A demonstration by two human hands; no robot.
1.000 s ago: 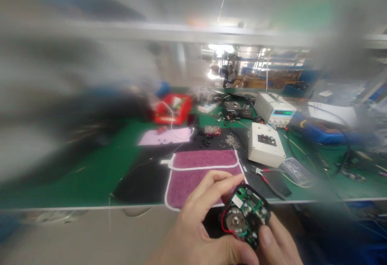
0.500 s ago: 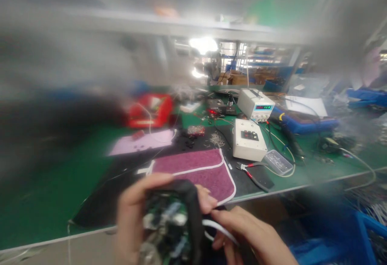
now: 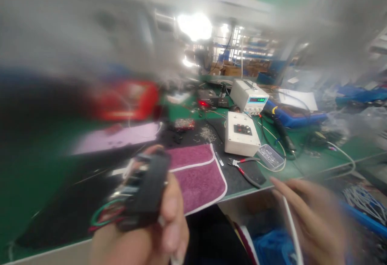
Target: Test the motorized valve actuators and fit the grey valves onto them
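My left hand grips a black plastic housing, tilted on edge above the work mat. Its open side, facing left, shows blurred electronic parts, with green and red wires looping out at the bottom. Off to the right, past the bench edge, is my right hand, smeared by motion. A white cable hangs down from its fingertips, seemingly pinched there. Under and behind the housing lies a purple cloth with white trim.
Red-handled cutters lie right of the cloth, near a white switch box and a clear tray of small parts. Behind stands a power supply. Loose pins are scattered on the mat. Blue bins sit below the bench edge.
My hands have moved apart: the right has swung right with the white cable, the left has shifted left. The housing has turned so its black side faces me. The view has shifted slightly.
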